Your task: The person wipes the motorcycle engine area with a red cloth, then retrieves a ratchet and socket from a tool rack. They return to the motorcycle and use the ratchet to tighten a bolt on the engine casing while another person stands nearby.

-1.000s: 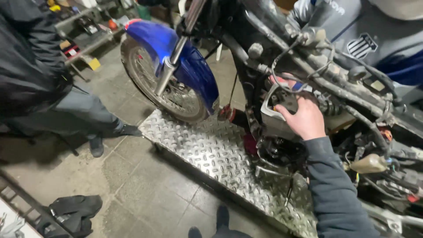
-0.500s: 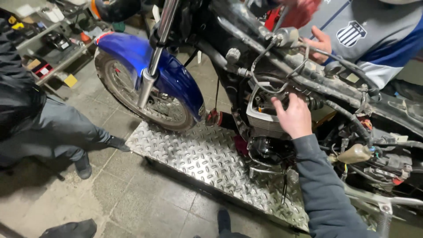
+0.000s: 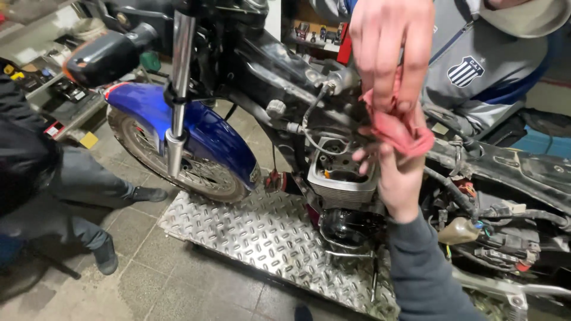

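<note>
A stripped motorcycle stands on a ridged metal platform [image 3: 262,238] over a tiled workshop floor. The wearer's right hand [image 3: 395,178], in a dark grey sleeve, reaches up at centre right with fingers curled around the lower end of a red rag [image 3: 401,128]. Another person's hand [image 3: 389,47] comes down from the top, its fingertips pinched on the rag's upper end, so the cloth hangs between the two hands. The wearer's left hand is out of sight. Just left of the rag sits the open, finned engine cylinder [image 3: 342,175]. Further left are the chrome fork [image 3: 178,89] and the blue front mudguard [image 3: 190,128] over the spoked wheel. The other person, far right, wears a grey zip top with a small black and white striped shield badge [image 3: 465,71] on the chest. At far left, shelves [image 3: 65,101] hold small boxes, with a red tag and a yellow square at their near edge.
</note>
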